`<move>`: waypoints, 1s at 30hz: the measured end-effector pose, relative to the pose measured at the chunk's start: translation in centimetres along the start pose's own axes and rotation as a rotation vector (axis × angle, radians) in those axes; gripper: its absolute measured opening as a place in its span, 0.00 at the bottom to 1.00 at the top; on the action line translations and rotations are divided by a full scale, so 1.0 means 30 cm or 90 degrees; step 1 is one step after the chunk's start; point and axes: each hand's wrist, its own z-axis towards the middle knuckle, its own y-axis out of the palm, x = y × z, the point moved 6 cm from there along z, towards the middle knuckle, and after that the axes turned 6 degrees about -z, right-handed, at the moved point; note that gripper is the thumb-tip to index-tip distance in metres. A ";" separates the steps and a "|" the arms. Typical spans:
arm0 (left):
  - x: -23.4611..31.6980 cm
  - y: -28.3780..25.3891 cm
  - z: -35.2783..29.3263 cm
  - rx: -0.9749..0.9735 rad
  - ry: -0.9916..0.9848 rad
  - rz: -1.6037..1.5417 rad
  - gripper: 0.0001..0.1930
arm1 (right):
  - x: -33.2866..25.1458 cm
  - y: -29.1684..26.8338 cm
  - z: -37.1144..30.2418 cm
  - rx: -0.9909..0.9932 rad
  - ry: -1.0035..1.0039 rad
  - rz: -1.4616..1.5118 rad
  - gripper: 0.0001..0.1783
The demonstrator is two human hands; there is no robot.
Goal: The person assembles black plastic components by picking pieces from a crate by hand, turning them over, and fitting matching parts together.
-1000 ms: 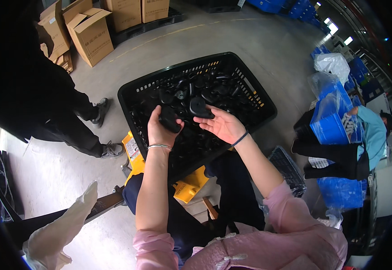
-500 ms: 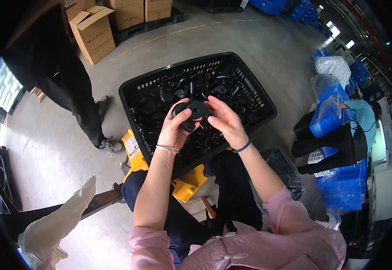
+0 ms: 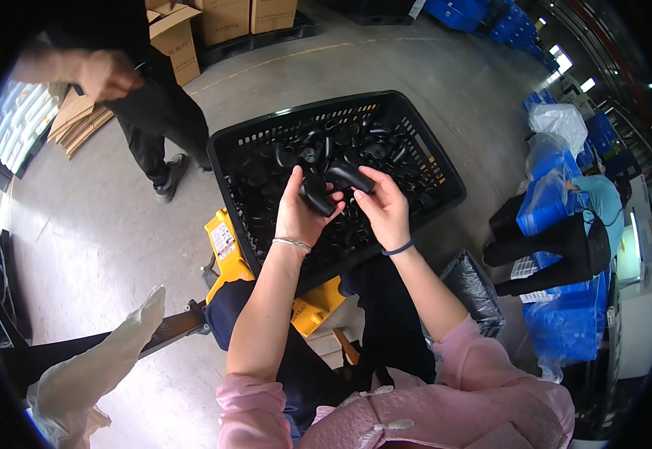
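The person's left hand, its fingers curled part-way, cradles a black elbow-shaped part against the palm, while the right hand, thumb and fingers drawn together, grips a second bent black part just beside the first. Both parts are held over a black slotted crate in which many similar loose black pieces lie heaped. Yellow equipment shows at the crate's near left side, and cardboard boxes stand on the floor well beyond it.
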 end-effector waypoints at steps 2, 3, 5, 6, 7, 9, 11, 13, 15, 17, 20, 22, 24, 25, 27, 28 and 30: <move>-0.013 0.014 0.004 -0.042 -0.004 -0.012 0.24 | -0.059 0.024 -0.019 0.010 -0.166 -0.256 0.19; -0.019 0.010 0.007 -0.025 -0.005 0.015 0.25 | -0.077 0.056 -0.038 -0.061 -0.227 -0.373 0.20; -0.020 -0.001 0.008 0.008 0.005 0.012 0.24 | -0.077 0.088 -0.044 -0.111 -0.208 -0.321 0.20; -0.024 -0.011 0.008 0.041 -0.012 0.029 0.24 | -0.078 0.102 -0.046 -0.134 -0.211 -0.316 0.20; -0.022 -0.001 0.006 0.007 -0.010 0.004 0.25 | -0.082 0.099 -0.043 -0.122 -0.204 -0.296 0.20; -0.015 0.010 0.002 -0.021 -0.014 -0.030 0.25 | -0.085 0.087 -0.033 -0.086 -0.189 -0.288 0.20; -0.004 0.022 0.002 -0.039 0.000 -0.016 0.26 | -0.075 0.080 -0.024 -0.084 -0.154 -0.276 0.19; 0.001 0.027 -0.001 -0.039 0.004 -0.019 0.28 | -0.078 0.076 -0.022 -0.079 -0.175 -0.289 0.19; 0.004 0.024 -0.004 -0.019 0.002 -0.039 0.28 | -0.089 0.081 -0.028 -0.073 -0.231 -0.326 0.18; 0.007 0.024 -0.006 -0.006 0.003 -0.041 0.28 | -0.087 0.094 -0.032 -0.097 -0.233 -0.302 0.18; 0.014 0.026 -0.006 0.001 0.015 -0.021 0.25 | -0.093 0.112 -0.029 -0.119 -0.237 -0.302 0.18; 0.018 0.026 -0.006 0.005 0.026 -0.011 0.23 | -0.102 0.120 -0.023 -0.127 -0.245 -0.322 0.18; 0.020 0.021 -0.005 0.015 0.037 -0.019 0.21 | -0.119 0.125 -0.020 -0.123 -0.294 -0.374 0.17; 0.022 0.018 -0.003 0.019 0.046 -0.021 0.21 | -0.125 0.129 -0.022 -0.123 -0.318 -0.401 0.17; 0.028 0.007 0.002 0.043 0.063 -0.039 0.20 | -0.126 0.134 -0.026 -0.126 -0.320 -0.394 0.17; 0.033 0.000 0.004 0.063 0.071 -0.055 0.19 | -0.121 0.134 -0.025 -0.126 -0.304 -0.395 0.17; 0.045 -0.009 0.004 0.090 0.076 -0.079 0.18 | -0.125 0.113 -0.011 -0.114 -0.294 -0.350 0.16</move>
